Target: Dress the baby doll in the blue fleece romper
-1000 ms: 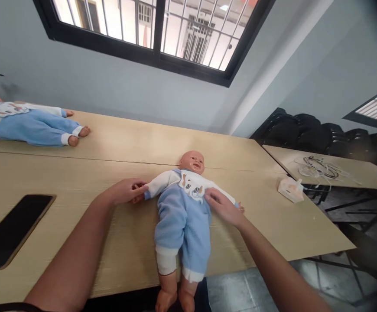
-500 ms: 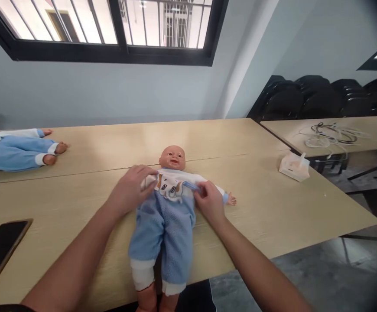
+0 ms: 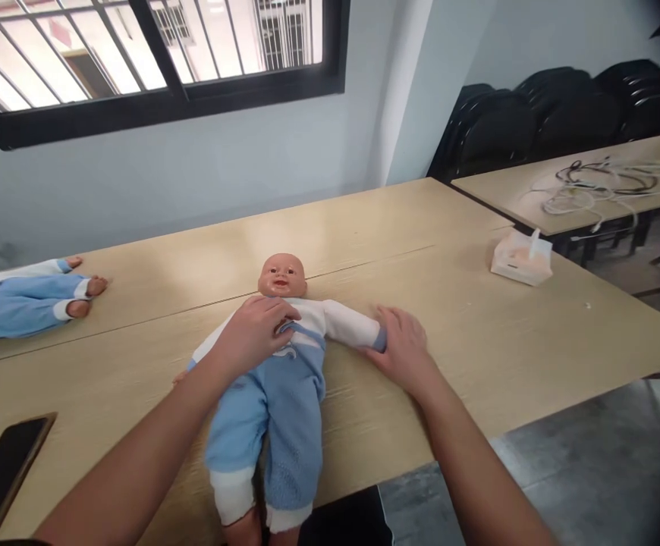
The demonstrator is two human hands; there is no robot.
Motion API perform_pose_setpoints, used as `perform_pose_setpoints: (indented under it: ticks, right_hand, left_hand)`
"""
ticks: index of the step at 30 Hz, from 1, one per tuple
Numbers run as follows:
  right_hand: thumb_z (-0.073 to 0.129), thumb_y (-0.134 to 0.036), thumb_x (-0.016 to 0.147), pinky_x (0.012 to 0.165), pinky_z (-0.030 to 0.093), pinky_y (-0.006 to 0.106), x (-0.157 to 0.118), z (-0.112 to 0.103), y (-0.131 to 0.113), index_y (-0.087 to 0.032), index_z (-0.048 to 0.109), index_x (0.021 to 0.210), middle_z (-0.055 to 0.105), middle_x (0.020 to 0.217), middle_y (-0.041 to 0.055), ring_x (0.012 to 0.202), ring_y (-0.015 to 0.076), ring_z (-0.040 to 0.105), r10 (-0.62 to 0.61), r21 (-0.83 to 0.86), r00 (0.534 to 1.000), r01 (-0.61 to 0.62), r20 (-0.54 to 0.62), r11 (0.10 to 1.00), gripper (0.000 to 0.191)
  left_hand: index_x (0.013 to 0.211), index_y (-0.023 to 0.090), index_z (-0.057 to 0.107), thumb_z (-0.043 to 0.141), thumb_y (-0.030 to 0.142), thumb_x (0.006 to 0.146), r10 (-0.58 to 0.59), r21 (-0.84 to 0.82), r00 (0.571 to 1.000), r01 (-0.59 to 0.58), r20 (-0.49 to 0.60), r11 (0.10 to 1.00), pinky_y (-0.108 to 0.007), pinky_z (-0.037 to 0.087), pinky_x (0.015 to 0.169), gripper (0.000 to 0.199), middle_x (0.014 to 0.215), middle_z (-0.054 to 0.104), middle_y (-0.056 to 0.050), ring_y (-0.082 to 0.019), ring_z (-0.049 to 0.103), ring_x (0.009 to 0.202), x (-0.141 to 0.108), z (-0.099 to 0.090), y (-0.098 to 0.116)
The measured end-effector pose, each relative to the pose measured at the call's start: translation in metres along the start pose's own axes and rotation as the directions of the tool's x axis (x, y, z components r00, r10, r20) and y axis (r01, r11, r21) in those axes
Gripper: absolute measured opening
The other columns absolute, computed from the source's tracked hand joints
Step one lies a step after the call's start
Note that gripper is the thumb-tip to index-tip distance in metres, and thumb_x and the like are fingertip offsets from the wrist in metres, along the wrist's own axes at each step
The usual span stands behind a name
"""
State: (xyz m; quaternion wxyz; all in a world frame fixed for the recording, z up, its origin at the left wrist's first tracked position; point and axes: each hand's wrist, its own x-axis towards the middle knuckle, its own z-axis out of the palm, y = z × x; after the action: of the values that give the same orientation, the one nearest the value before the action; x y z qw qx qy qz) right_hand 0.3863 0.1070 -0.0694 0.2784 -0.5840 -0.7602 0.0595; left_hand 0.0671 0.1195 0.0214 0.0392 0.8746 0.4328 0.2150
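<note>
A baby doll [image 3: 293, 394] lies on its back in front of me, in a white top with blue cuffs and blue fleece trousers. My left hand [image 3: 259, 330] rests on its chest, fingers curled at the blue-trimmed edge of the doll's outfit [image 3: 307, 334]; it hides most of the animal face on the front. My right hand [image 3: 403, 345] is wrapped round the end of the doll's sleeve [image 3: 353, 324], covering the doll's hand. That arm is stretched out to the right. The doll's other arm is partly behind my left forearm.
A second doll [image 3: 28, 299] in matching clothes lies at the far left. A phone [image 3: 3, 474] lies at the near left of the table [image 3: 392, 227]. At the right stands a tissue box [image 3: 520, 258]; beyond it, cables [image 3: 603, 186] lie on another table, before stacked black chairs [image 3: 495, 133].
My right hand has moved from the doll's chest out to its sleeve end. My left hand has shifted inward onto the chest. The camera view has tilted.
</note>
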Motion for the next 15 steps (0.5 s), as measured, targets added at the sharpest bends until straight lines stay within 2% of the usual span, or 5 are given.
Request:
perform_pose_setpoints:
  ticks: [2,5,8,12,15]
  right_hand:
    - [0.082,-0.044,0.077,0.102,0.045,0.059,-0.005,-0.001,0.011,-0.020,0.062,0.128,0.062,0.128,0.0182,0.121,0.0415,0.055,0.063,-0.029,0.996,-0.062,0.068,0.998,0.060]
    - [0.075,-0.032,0.081,0.094,0.052,0.051,-0.006,-0.003,0.013,-0.023,0.066,0.123,0.065,0.116,0.0133,0.111,0.0347,0.062,0.083,0.086,0.990,-0.093,0.115,0.992,0.043]
    - [0.073,-0.029,0.084,0.098,0.054,0.048,-0.005,-0.006,0.009,-0.027,0.055,0.141,0.060,0.125,0.0122,0.116,0.0305,0.062,0.043,0.316,0.999,-0.050,0.029,0.948,0.060]
    - [0.073,-0.036,0.087,0.104,0.053,0.050,-0.003,-0.006,0.001,-0.028,0.031,0.159,0.054,0.142,0.0162,0.127,0.0297,0.059,0.071,0.538,0.989,0.009,-0.128,0.843,0.084]
    - [0.069,-0.036,0.090,0.112,0.048,0.051,0.007,-0.006,-0.019,-0.027,0.005,0.166,0.047,0.155,0.0183,0.139,0.0290,0.052,0.082,0.627,0.982,0.045,-0.172,0.777,0.099]
  left_hand:
    - [0.099,0.023,0.069,0.069,0.016,0.090,0.057,0.004,0.998,-0.057,-0.020,0.998,-0.041,0.051,0.096,0.012,0.103,0.077,-0.002,-0.023,0.069,0.102,-0.005,-0.001,0.000]
    - [0.091,0.023,0.068,0.066,0.018,0.094,0.124,0.030,0.988,-0.122,-0.092,0.992,-0.040,0.050,0.099,0.006,0.103,0.077,-0.003,-0.022,0.068,0.101,-0.010,0.000,0.001]
    - [0.089,0.022,0.065,0.066,0.018,0.095,0.108,0.064,0.988,-0.101,-0.111,0.993,-0.040,0.050,0.098,0.007,0.104,0.076,-0.003,-0.021,0.067,0.100,-0.014,0.000,0.001]
    - [0.097,0.023,0.067,0.069,0.019,0.091,0.049,0.091,0.999,-0.049,-0.005,0.995,-0.041,0.049,0.095,0.007,0.103,0.075,-0.004,-0.023,0.067,0.099,-0.015,-0.007,0.001]
    - [0.096,0.024,0.069,0.067,0.020,0.091,0.037,0.073,0.996,-0.042,0.077,0.996,-0.042,0.049,0.096,0.006,0.099,0.075,-0.003,-0.023,0.068,0.098,-0.014,-0.017,0.000]
